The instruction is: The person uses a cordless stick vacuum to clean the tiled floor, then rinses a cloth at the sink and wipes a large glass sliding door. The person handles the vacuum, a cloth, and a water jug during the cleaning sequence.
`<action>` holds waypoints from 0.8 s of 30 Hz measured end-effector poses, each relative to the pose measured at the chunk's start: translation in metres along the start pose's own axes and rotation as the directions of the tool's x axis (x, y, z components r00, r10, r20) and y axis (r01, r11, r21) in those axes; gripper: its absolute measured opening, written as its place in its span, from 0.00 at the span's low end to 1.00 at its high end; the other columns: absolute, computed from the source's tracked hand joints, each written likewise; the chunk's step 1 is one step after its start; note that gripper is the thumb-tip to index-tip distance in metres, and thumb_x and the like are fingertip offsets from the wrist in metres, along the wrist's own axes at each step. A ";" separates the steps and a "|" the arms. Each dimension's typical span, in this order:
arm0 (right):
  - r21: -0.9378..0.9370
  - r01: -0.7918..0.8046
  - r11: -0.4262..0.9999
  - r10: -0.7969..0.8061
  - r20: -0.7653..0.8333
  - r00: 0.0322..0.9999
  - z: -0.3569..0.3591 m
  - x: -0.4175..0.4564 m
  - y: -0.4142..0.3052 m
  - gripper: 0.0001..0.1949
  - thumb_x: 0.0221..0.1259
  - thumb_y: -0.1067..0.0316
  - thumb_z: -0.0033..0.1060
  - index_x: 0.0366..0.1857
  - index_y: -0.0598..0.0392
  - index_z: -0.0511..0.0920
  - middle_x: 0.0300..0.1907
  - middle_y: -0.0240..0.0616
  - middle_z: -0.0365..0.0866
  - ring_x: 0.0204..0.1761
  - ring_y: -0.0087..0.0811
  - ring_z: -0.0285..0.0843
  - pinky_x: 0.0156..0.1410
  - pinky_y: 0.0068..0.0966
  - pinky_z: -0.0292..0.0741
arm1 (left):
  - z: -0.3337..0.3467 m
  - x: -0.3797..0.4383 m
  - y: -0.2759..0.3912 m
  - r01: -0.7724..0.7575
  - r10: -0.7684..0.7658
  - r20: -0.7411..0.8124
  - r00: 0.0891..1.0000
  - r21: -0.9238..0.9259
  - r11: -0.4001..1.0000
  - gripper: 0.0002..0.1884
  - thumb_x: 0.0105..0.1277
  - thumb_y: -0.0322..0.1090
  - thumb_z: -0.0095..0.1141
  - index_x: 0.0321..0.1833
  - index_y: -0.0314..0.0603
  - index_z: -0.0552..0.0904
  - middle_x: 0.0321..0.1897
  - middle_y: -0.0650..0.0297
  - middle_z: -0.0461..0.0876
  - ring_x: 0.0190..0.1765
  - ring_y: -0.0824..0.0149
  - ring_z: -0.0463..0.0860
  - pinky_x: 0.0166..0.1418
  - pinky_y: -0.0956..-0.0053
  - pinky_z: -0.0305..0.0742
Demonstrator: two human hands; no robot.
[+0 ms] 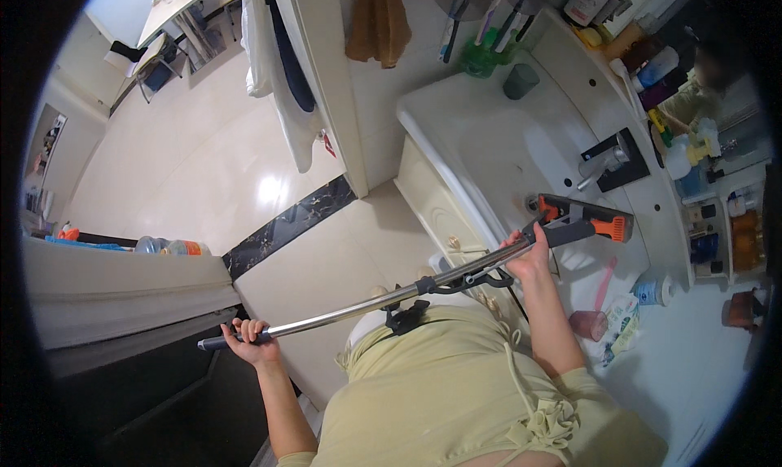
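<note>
Both my hands are on a squeeze mop with a steel handle (348,313), which slants across my body. My left hand (252,342) is closed around the grey grip at its lower left end. Near the head, my right hand (526,256) holds the pole from below, fingers and thumb up around it. A black squeeze lever (482,282) hangs below the pole. The mop head (589,212), dark with orange ends, is over the white washbasin (489,140), close to the metal faucet (602,164). Whether it touches the basin, I cannot tell.
A dark green cup (521,81) stands on the basin's far end. A pink cup (588,325), a pink toothbrush-like stick (605,282) and a wipes pack (620,329) lie at the near right. Bottles crowd the shelf. A doorway with a black threshold (290,226) is at left.
</note>
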State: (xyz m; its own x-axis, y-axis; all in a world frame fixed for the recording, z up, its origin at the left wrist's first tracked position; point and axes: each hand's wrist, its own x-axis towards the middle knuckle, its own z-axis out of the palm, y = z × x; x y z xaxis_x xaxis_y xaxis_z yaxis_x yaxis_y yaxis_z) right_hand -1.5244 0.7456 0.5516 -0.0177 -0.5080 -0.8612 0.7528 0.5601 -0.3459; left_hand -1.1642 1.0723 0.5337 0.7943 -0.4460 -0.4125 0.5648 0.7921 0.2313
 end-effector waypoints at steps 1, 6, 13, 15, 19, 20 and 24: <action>-0.005 -0.010 1.000 0.009 -0.010 1.000 0.000 0.000 0.000 0.20 0.53 0.46 0.53 0.21 0.53 0.66 0.18 0.32 0.68 0.24 0.29 0.63 0.39 0.27 0.63 | -0.003 -0.002 0.001 -0.003 0.003 0.016 1.000 0.005 1.000 0.15 0.63 0.45 0.49 0.27 0.42 0.73 0.08 0.74 0.60 0.12 0.79 0.60 0.21 0.85 0.61; -0.080 -0.016 0.997 0.021 0.058 0.998 -0.009 0.004 0.006 0.17 0.51 0.51 0.59 0.24 0.52 0.66 0.24 0.33 0.71 0.27 0.27 0.67 0.42 0.27 0.66 | -0.019 -0.012 0.004 -0.096 0.106 -0.243 0.964 0.053 0.994 0.17 0.62 0.50 0.51 0.24 0.44 0.72 0.07 0.75 0.59 0.11 0.81 0.59 0.18 0.88 0.61; -0.380 -0.002 0.925 0.187 0.450 0.873 0.010 0.008 0.010 0.13 0.58 0.63 0.52 0.41 0.60 0.71 0.37 0.37 0.76 0.41 0.28 0.74 0.48 0.23 0.71 | 0.003 -0.038 0.020 -0.279 0.383 -0.369 0.847 0.306 0.910 0.21 0.63 0.51 0.47 0.18 0.49 0.62 0.10 0.74 0.61 0.15 0.77 0.67 0.20 0.83 0.63; -0.458 0.038 0.888 0.240 0.532 0.812 0.028 0.013 0.006 0.12 0.59 0.62 0.51 0.41 0.59 0.73 0.37 0.34 0.77 0.40 0.24 0.74 0.47 0.19 0.71 | 0.058 -0.057 0.001 -0.400 0.499 -0.250 0.830 0.357 0.844 0.17 0.64 0.46 0.49 0.22 0.47 0.64 0.13 0.72 0.63 0.17 0.78 0.66 0.23 0.85 0.66; -0.353 0.009 0.936 0.205 0.564 0.800 0.029 0.077 0.008 0.08 0.56 0.61 0.57 0.30 0.52 0.74 0.27 0.31 0.77 0.28 0.22 0.75 0.36 0.17 0.73 | 0.143 -0.086 -0.003 -0.343 0.275 0.409 0.870 0.102 0.934 0.11 0.61 0.39 0.54 0.26 0.44 0.70 0.12 0.70 0.64 0.17 0.78 0.66 0.25 0.84 0.67; -0.348 0.000 0.938 0.217 0.584 0.782 0.024 0.085 0.010 0.08 0.57 0.61 0.56 0.31 0.53 0.75 0.28 0.32 0.77 0.29 0.23 0.75 0.36 0.18 0.73 | 0.162 -0.092 -0.001 -0.343 0.236 0.568 0.788 0.087 0.935 0.10 0.60 0.37 0.56 0.25 0.44 0.70 0.11 0.70 0.66 0.15 0.78 0.67 0.25 0.84 0.67; -0.320 -0.027 0.947 0.226 0.602 0.766 0.010 0.079 0.017 0.08 0.57 0.63 0.53 0.32 0.56 0.75 0.31 0.36 0.77 0.34 0.28 0.76 0.42 0.21 0.75 | 0.234 -0.120 -0.008 -0.331 0.137 0.861 0.489 0.038 0.943 0.15 0.55 0.31 0.58 0.15 0.46 0.69 0.08 0.69 0.70 0.12 0.78 0.70 0.20 0.85 0.68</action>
State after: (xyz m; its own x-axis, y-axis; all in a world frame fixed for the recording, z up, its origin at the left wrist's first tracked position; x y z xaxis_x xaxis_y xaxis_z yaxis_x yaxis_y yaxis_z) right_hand -1.5063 0.7086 0.4818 0.5521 -0.6567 -0.5139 0.5028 0.7538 -0.4231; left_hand -1.2115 1.0220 0.7874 0.6584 -0.4689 0.5888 0.2785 0.8785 0.3882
